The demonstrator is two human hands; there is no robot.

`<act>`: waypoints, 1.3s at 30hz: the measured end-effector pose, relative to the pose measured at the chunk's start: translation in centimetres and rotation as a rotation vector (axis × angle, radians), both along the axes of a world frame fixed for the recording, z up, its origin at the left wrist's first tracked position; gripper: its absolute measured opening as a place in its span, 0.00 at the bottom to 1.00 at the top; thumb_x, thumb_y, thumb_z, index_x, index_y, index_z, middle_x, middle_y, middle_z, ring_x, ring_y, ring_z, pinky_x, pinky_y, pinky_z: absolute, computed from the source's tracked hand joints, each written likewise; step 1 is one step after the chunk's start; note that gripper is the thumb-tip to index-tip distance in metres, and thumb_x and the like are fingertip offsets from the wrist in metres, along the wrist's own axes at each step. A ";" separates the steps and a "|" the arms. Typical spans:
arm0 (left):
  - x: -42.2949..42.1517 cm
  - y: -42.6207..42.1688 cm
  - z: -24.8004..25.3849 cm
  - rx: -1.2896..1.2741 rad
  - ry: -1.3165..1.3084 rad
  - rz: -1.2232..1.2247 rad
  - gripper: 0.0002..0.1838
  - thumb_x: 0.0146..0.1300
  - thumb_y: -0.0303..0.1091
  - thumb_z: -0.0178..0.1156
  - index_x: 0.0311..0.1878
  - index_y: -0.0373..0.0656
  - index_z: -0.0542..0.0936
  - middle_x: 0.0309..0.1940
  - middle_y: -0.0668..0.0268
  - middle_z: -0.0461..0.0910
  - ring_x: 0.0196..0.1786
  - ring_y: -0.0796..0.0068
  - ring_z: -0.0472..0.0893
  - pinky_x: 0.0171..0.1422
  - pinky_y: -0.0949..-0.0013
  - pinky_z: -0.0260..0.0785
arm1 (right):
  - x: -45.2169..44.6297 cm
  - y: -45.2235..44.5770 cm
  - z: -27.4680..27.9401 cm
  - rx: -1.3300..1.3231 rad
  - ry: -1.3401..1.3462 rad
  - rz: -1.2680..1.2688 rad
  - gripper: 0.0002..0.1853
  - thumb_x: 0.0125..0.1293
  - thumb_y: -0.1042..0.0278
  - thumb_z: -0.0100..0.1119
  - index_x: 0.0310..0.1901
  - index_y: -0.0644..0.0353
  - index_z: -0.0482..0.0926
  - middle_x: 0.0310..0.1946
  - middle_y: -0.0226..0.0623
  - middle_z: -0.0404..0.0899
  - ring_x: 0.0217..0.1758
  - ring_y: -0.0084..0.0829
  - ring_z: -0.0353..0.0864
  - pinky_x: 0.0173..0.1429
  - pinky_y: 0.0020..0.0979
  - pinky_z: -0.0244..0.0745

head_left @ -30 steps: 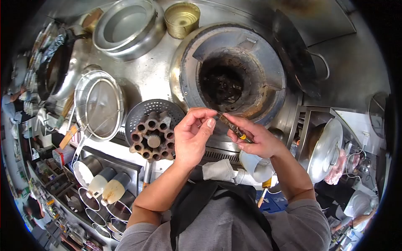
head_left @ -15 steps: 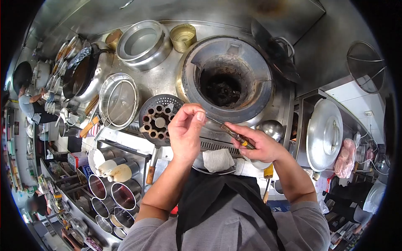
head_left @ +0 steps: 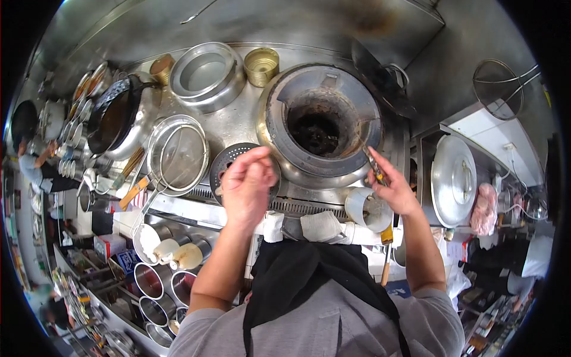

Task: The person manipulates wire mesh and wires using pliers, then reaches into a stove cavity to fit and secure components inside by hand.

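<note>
From my remote seat, I see the right hand closed around a slim, dark, rough-looking tool with a yellow band. The tool's narrow end points away from the body, overlapping in view the edge of a round, matte-grey stove ring; I cannot tell whether they touch. The ring surrounds a deep, sooty hole with crusted, rust-brown walls, set in a shiny, scuffed steel desk.

The left hand is raised with its fingers curled towards the thumb, in front of a dark, perforated metal disc. Motion blurs those fingertips, so I cannot tell whether they pinch anything. To their left sits a round wire-mesh sieve with a wooden handle.

Both bare forearms reach forward from grey sleeves, elbows bent outward, the hands well apart. Between the forearms, nearer the body, lies a folded, rough-textured white cloth.
</note>
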State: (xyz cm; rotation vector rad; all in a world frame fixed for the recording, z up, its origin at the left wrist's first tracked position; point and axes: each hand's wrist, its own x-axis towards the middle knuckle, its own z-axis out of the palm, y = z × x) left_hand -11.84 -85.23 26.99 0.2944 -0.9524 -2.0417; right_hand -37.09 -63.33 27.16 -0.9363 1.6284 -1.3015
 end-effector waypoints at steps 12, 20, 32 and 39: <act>12.2 -8.6 -9.0 -0.071 -0.619 0.183 0.16 0.75 0.36 0.56 0.58 0.35 0.75 0.40 0.66 0.77 0.37 0.78 0.72 0.41 0.73 0.66 | -8.7 -12.2 -7.8 0.568 0.890 0.331 0.42 0.59 0.72 0.55 0.77 0.37 0.60 0.52 0.46 0.79 0.61 0.48 0.77 0.65 0.45 0.72; 11.4 -4.2 -11.1 0.007 -0.701 0.159 0.20 0.75 0.44 0.57 0.57 0.35 0.74 0.43 0.63 0.75 0.39 0.75 0.74 0.43 0.71 0.68 | -13.8 -23.6 -25.0 1.020 0.880 0.859 0.42 0.58 0.78 0.53 0.76 0.38 0.64 0.68 0.44 0.73 0.71 0.44 0.73 0.68 0.44 0.72; 13.1 -0.6 -11.8 0.139 -1.048 0.106 0.16 0.72 0.39 0.62 0.50 0.33 0.78 0.41 0.63 0.75 0.41 0.75 0.75 0.48 0.71 0.70 | -16.4 -26.0 -37.3 1.192 0.866 1.032 0.37 0.65 0.70 0.56 0.76 0.37 0.63 0.74 0.33 0.67 0.76 0.38 0.67 0.75 0.43 0.67; 11.7 -1.1 -12.1 0.071 -1.154 -0.013 0.12 0.72 0.35 0.60 0.48 0.34 0.80 0.40 0.65 0.75 0.39 0.78 0.74 0.46 0.73 0.67 | -16.7 -25.7 -38.7 1.179 0.835 1.013 0.39 0.65 0.71 0.57 0.77 0.35 0.60 0.74 0.34 0.68 0.75 0.39 0.68 0.74 0.43 0.67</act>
